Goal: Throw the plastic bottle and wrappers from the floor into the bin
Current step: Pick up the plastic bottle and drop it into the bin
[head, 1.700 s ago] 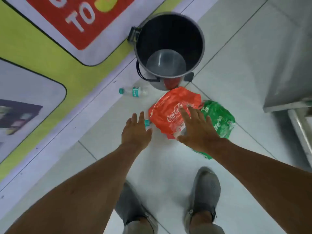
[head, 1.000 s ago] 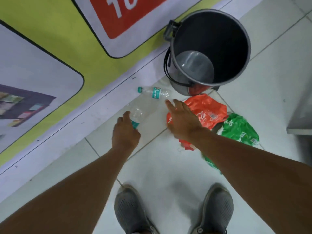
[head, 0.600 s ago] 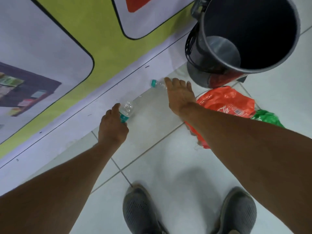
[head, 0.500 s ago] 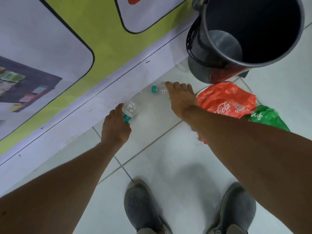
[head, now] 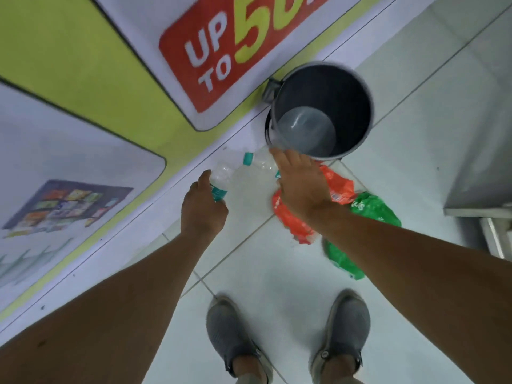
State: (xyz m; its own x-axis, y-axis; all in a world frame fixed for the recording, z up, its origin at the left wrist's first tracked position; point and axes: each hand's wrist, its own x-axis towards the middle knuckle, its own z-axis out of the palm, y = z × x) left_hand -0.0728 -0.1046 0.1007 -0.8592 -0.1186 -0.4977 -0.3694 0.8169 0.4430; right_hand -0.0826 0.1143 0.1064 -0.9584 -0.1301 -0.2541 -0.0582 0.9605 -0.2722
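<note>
My left hand is closed around the neck end of a crumpled clear plastic bottle with a teal label. My right hand grips a second clear bottle with a teal cap, which sticks out to the left of my fingers, just in front of the bin. The round grey bin stands open against the wall, with nothing inside that I can see. Partly under my right wrist, a red Coca-Cola wrapper lies on the floor. A green wrapper lies beside it to the right.
A yellow-green wall poster with a red "UP TO" panel runs along the left. A steel cabinet stands at the right. My two grey shoes are on the white floor tiles below.
Both hands have come up off the floor, each with a bottle. The view has pulled back, so the bin now looks smaller and sits just beyond my right hand.
</note>
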